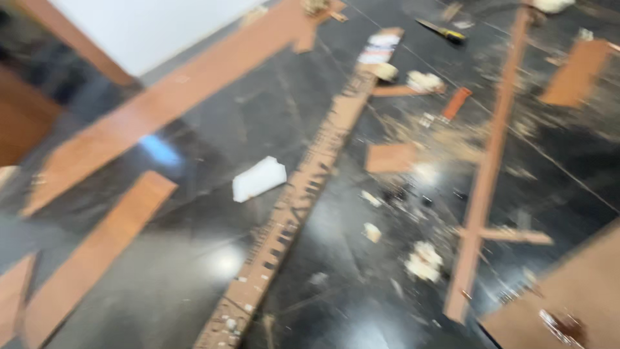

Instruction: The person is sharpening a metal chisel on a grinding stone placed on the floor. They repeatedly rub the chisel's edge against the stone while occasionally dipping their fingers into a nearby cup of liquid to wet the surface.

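Observation:
Neither of my hands shows in the head view. The picture is blurred by motion. I look down on a dark glossy floor strewn with brown wooden boards. A long narrow strip with rows of small cut-outs runs diagonally through the middle. A small white block lies just left of that strip. A wide plank slants across the upper left, and a shorter plank lies at the lower left. A thin batten runs down the right side.
Sawdust and white scraps litter the floor between strip and batten. A yellow-handled knife lies at the top, an orange-handled tool below it. A small square offcut sits mid-floor. A board corner fills the lower right, a white panel the upper left.

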